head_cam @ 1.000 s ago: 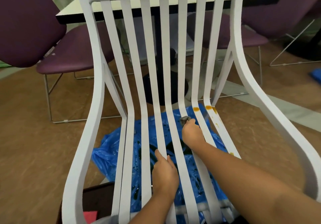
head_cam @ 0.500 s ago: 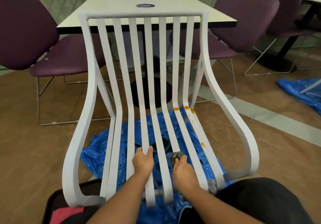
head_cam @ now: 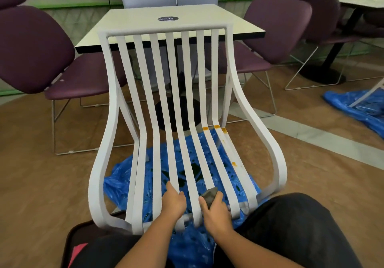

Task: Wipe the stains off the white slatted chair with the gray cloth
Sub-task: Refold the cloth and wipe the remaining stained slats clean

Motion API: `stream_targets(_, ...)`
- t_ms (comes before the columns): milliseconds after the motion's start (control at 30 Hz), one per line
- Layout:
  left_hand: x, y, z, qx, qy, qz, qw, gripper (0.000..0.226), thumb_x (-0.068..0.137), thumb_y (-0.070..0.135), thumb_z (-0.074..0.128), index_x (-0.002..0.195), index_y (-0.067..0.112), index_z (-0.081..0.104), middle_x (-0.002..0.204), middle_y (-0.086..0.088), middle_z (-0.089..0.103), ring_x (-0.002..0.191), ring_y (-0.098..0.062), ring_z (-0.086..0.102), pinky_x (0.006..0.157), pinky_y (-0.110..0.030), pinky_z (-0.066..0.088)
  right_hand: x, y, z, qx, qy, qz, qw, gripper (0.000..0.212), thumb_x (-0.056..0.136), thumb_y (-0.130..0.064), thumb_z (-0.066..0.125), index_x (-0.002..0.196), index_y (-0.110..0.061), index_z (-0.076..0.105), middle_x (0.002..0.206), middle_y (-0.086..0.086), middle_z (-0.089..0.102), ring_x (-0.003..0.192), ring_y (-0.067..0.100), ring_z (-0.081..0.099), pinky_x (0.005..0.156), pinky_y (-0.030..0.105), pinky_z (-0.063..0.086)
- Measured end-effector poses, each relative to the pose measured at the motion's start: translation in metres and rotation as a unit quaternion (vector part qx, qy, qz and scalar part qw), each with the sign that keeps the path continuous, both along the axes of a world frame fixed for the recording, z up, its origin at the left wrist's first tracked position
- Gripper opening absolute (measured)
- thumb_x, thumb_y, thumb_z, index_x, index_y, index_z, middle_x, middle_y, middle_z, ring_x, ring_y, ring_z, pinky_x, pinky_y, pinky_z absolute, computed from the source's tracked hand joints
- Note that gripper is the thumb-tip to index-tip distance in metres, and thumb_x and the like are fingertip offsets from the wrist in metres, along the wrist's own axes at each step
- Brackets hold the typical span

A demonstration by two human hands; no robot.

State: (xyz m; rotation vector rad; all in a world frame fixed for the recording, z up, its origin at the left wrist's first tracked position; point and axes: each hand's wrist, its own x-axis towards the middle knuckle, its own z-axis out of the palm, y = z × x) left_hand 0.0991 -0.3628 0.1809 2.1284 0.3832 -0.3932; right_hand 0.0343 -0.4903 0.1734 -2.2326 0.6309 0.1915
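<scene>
The white slatted chair (head_cam: 105, 109) is tilted toward the viewer over a crumpled blue plastic sheet (head_cam: 143, 176) on the floor. A small wadded gray cloth (head_cam: 209, 195) is pinched in the right hand (head_cam: 217, 213) and pressed on a seat slat right of centre, close to the front edge of the seat. A second ago the cloth was held much higher on that slat, just below the bend where seat meets back. It has since been drawn down the length of the slat, which reads as one full wiping stroke completed.

The left hand (head_cam: 174, 202) is curled round a middle slat and has also been brought nearer the front edge, apparently to steady the chair.

The orange stains (head_cam: 217, 126) at the bend of the two rightmost slats are seen unchanged, and another spot (head_cam: 234, 163) remains lower on the outermost slat. The swept slat appears clean, but most of the task is judged unfinished. The cloth would next have to be taken up and rightward to those marks.
</scene>
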Motion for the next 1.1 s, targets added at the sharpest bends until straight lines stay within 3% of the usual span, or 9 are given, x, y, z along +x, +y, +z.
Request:
stream_targets(167, -0.01, 0.009, 0.006, 0.03, 0.012, -0.053, 0.998, 0.056, 0.101, 0.015, 0.05, 0.153, 0.011, 0.027, 0.123, -0.01, 0.06, 0.091, -0.017, 0.062, 0.072, -0.024, 0.052, 0.015, 0.001, 0.015, -0.051, 0.025, 0.005, 0.998, 0.043, 0.104, -0.021, 0.046, 0.144, -0.012, 0.032, 0.124, 0.012, 0.056, 0.106, 0.026, 0.06, 0.078, 0.032, 0.045)
stream_targets(267, -0.011, 0.019, 0.01, 0.052, 0.003, -0.079, 0.996, 0.037, 0.102, 0.016, 0.049, 0.139, 0.012, 0.045, 0.104, -0.002, 0.06, 0.077, -0.007, 0.054, 0.057, -0.017, 0.04, 0.022, -0.005, 0.025, -0.08, 0.047, 0.005, 0.996, 0.035, 0.097, 0.0, 0.045, 0.132, -0.008, 0.048, 0.113, 0.012, 0.061, 0.092, 0.024, 0.061, 0.079, 0.035, 0.054)
stream_targets(533, -0.013, 0.028, 0.021, 0.038, 0.001, -0.094, 0.995, 0.032, 0.102, 0.021, 0.051, 0.134, 0.017, 0.05, 0.107, 0.002, 0.061, 0.088, -0.015, 0.059, 0.069, -0.026, 0.043, 0.047, -0.047, 0.09, -0.047, -0.005, -0.032, 0.998, 0.018, 0.102, -0.005, 0.044, 0.114, -0.001, 0.056, 0.101, 0.013, 0.059, 0.07, 0.019, 0.049, 0.049, 0.025, 0.034)
stream_targets(667, -0.01, 0.028, 0.019, 0.035, 0.011, -0.089, 0.995, 0.031, 0.103, 0.022, 0.049, 0.134, 0.013, 0.049, 0.105, 0.0, 0.061, 0.089, -0.017, 0.059, 0.074, -0.028, 0.044, 0.047, -0.07, 0.106, -0.079, -0.025, -0.041, 0.996, 0.011, 0.101, -0.006, 0.041, 0.106, -0.006, 0.051, 0.095, 0.01, 0.052, 0.083, 0.027, 0.055, 0.069, 0.039, 0.05)
stream_targets(767, -0.009, 0.026, 0.019, 0.025, 0.016, -0.085, 0.996, 0.037, 0.104, 0.022, 0.049, 0.14, 0.016, 0.045, 0.107, 0.0, 0.06, 0.09, -0.017, 0.059, 0.077, -0.029, 0.045, 0.043, -0.071, 0.09, -0.129, 0.059, 0.031, 0.989, 0.011, 0.1, -0.006, 0.044, 0.108, -0.009, 0.051, 0.09, 0.004, 0.048, 0.084, 0.025, 0.052, 0.072, 0.035, 0.047)
stream_targets(867, -0.01, 0.022, 0.017, 0.014, 0.023, -0.078, 0.997, 0.045, 0.104, 0.02, 0.048, 0.147, 0.015, 0.037, 0.11, 0.001, 0.054, 0.089, -0.017, 0.054, 0.078, -0.028, 0.041, 0.04, -0.061, 0.054, -0.128, 0.164, 0.087, 0.974, 0.034, 0.101, -0.016, 0.044, 0.132, -0.004, 0.051, 0.122, 0.013, 0.057, 0.099, 0.027, 0.056, 0.086, 0.037, 0.052)
stream_targets(933, -0.009, 0.02, 0.017, 0.004, 0.028, -0.067, 0.997, 0.045, 0.104, 0.019, 0.049, 0.146, 0.014, 0.037, 0.11, 0.0, 0.056, 0.089, -0.017, 0.057, 0.078, -0.029, 0.043, 0.038, -0.052, 0.04, -0.093, 0.163, 0.041, 0.981, 0.062, 0.105, -0.04, 0.034, 0.153, -0.001, 0.025, 0.148, 0.022, 0.039, 0.127, 0.033, 0.047, 0.104, 0.042, 0.042)
stream_targets(1000, -0.007, 0.02, 0.015, -0.005, 0.029, -0.057, 0.998, 0.044, 0.103, 0.018, 0.05, 0.145, 0.015, 0.038, 0.111, -0.002, 0.059, 0.09, -0.018, 0.061, 0.077, -0.03, 0.046, 0.039, -0.046, 0.035, -0.048, 0.132, -0.017, 0.99, 0.079, 0.103, -0.058, 0.021, 0.157, -0.002, 0.011, 0.155, 0.025, 0.03, 0.138, 0.038, 0.037, 0.112, 0.047, 0.033)
stream_targets(1100, -0.005, 0.02, 0.013, -0.008, 0.029, -0.054, 0.998, 0.045, 0.102, 0.016, 0.05, 0.145, 0.017, 0.038, 0.116, -0.002, 0.059, 0.094, -0.019, 0.06, 0.079, -0.029, 0.044, 0.045, -0.048, 0.029, -0.031, 0.08, -0.048, 0.995, 0.065, 0.105, -0.049, 0.014, 0.145, -0.004, 0.039, 0.14, 0.024, 0.049, 0.124, 0.038, 0.05, 0.105, 0.046, 0.041)
